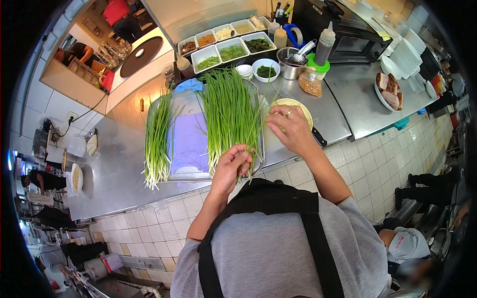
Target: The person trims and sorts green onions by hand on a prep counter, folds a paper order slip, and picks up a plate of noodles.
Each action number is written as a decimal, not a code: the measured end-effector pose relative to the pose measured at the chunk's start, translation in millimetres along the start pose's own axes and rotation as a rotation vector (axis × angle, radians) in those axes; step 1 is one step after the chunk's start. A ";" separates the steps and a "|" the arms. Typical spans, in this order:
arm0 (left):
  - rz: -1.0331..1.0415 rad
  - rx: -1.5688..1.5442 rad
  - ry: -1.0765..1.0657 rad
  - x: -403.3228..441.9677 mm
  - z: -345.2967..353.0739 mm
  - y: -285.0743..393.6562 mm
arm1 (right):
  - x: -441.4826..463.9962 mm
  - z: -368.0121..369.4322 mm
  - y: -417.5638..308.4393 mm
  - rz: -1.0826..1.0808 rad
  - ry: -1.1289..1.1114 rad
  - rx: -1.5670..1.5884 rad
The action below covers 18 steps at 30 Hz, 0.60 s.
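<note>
Stainless steel is used for the desk point(112, 161), on which a shallow rectangular metal tray point(191, 176) is set. At its left side a narrow bunch of long green stalks with white ends point(158, 139) is laid. Next, a purple-blue cloth point(189, 141) is overlapped by greens. Farther right, a wider bunch of similar stalks point(228, 104) is spread, partly hidden by the left hand point(229, 166). A few thin green stalks point(255, 141) are pinched low in the left grip, between thumb and fingers. The right hand point(293, 128) is held curled beside the leaves; whether any are clasped in that grip cannot be told. A pale yellow round vessel point(302, 106) is half covered by it, and of a black-handled knife point(319, 137) mainly the handle is seen.
</note>
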State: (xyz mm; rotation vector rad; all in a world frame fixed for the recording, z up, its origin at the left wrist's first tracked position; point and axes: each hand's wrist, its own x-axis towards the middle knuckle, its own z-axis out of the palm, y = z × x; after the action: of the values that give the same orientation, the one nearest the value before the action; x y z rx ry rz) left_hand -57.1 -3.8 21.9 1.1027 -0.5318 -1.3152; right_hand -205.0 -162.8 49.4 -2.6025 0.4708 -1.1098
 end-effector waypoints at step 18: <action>0.096 0.413 0.105 -16.5 -18.8 -8.5 | -8.3 -26.8 28.2 0.046 0.109 -0.234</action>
State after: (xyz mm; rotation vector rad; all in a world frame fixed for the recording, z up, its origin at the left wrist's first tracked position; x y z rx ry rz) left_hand -49.4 18.9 10.8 1.4562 -0.7901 -1.0817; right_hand -235.3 -188.3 51.5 -2.7208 0.7212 -1.2545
